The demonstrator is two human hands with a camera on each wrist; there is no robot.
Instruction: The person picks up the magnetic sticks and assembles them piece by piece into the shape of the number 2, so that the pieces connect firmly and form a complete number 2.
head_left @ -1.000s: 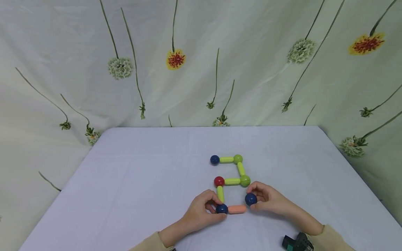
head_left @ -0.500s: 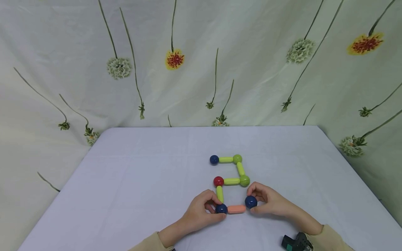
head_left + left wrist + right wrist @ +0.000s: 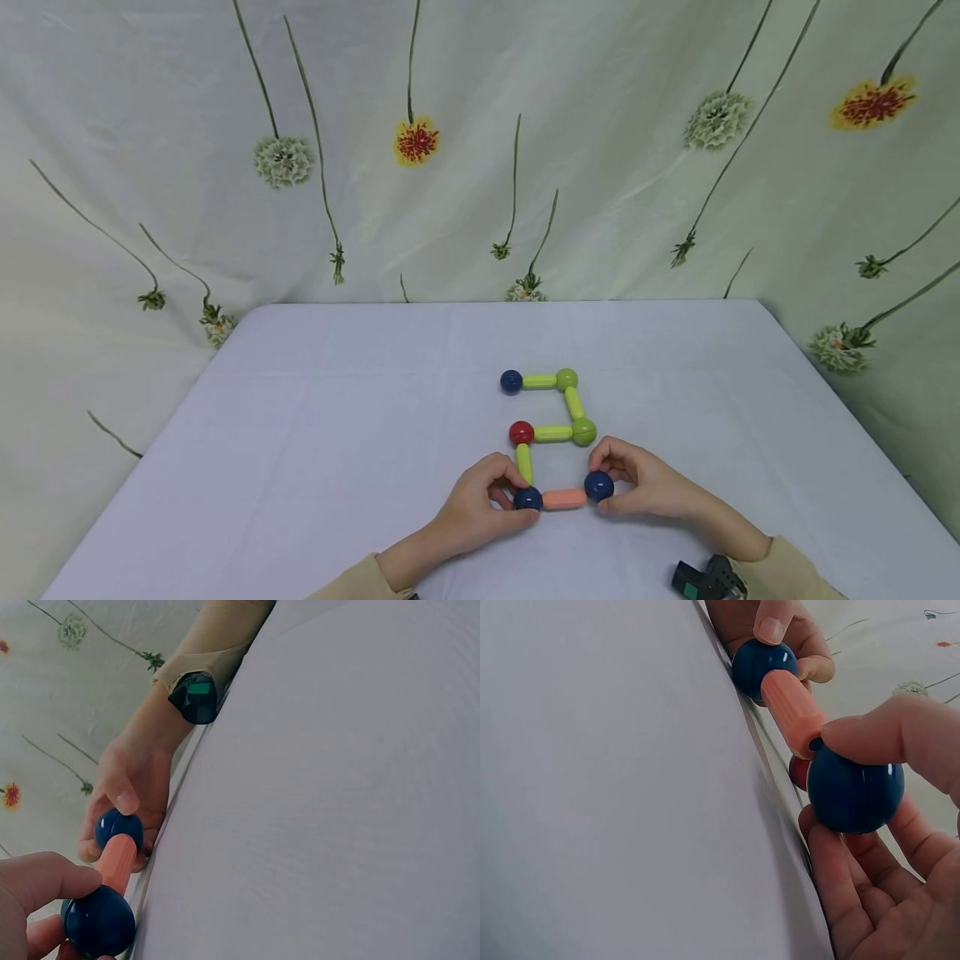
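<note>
My left hand point(image 3: 480, 508) pinches a dark blue ball point(image 3: 528, 498) between thumb and fingers. From that ball a ribbed orange rod point(image 3: 564, 499) points right, and a yellow-green rod point(image 3: 524, 464) runs back to a red ball point(image 3: 521, 432). Thumb and fingers of my right hand point(image 3: 645, 479) hold a second dark blue ball point(image 3: 856, 787) by the orange rod's free end. In the right wrist view that end shows a dark tip close to the ball; whether they touch I cannot tell.
Behind the hands, more yellow-green rods point(image 3: 552, 433) link the red ball to two lime green balls point(image 3: 583, 431) and a far dark blue ball point(image 3: 512, 382). All lie on a white-covered table point(image 3: 337, 433). A flower-print cloth point(image 3: 465, 200) hangs behind it.
The right hand's blue ball has come slightly nearer the front edge, beside the orange rod's end. My left hand stays on its ball.
</note>
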